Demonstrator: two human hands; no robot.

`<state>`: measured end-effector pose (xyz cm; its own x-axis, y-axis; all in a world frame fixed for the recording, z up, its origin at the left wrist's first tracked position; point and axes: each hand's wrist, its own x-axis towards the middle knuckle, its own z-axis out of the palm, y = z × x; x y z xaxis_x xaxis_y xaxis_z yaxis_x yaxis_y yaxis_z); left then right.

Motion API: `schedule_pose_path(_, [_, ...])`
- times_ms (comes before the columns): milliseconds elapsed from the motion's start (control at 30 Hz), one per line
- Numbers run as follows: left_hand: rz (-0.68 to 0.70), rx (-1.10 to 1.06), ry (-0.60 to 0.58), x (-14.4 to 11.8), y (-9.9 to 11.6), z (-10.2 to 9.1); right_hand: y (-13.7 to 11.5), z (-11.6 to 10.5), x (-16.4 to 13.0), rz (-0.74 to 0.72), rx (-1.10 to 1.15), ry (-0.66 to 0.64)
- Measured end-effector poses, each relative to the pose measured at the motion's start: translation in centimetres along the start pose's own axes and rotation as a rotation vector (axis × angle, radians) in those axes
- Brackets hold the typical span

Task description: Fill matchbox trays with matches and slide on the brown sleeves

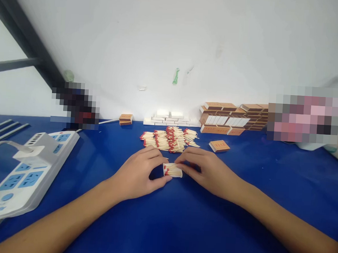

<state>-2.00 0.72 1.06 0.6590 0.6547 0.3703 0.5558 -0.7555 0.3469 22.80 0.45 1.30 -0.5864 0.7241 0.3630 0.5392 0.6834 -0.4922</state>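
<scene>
Matchbox tray [172, 170] between both curled hands

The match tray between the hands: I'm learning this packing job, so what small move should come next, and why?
Probably slide the tray into a sleeve. It already looks filled with red-tipped matches, both the left hand and right hand pinch it, and a loose sleeve lies just beyond the right hand.
</scene>
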Motion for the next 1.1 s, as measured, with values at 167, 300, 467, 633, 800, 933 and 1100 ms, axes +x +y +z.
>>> schedule_pose_path(167, [0.0,-0.006,0.004,-0.1,-0.2,-0.1,0.0,-0.3,0.0,0.03,-0.03,0.007])
schedule_pose_path(300, [0.005,-0.003,-0.001,-0.1,0.0,-0.1,-0.2,-0.2,-0.1,0.049,-0.044,0.012])
schedule_pose_path(467, [0.006,-0.007,0.015,-0.1,0.1,-0.1,-0.3,0.3,-0.3,0.067,-0.015,-0.017])
schedule_pose_path(633, [0.002,-0.01,0.014,0.0,0.0,0.0,-0.4,0.5,-0.3,0.111,0.018,-0.041])
schedule_pose_path(800, [0.017,0.007,-0.003,0.0,0.4,-0.1,-0.8,0.9,-0.2,0.249,0.097,-0.034])
schedule_pose_path(933, [0.026,0.011,-0.007,0.0,0.5,-0.2,-0.7,0.6,-0.1,0.24,0.084,-0.007])
schedule_pose_path(1100, [0.025,0.027,-0.006,-0.1,0.2,-0.2,1.7,-1.1,0.1,0.182,-0.082,0.109])
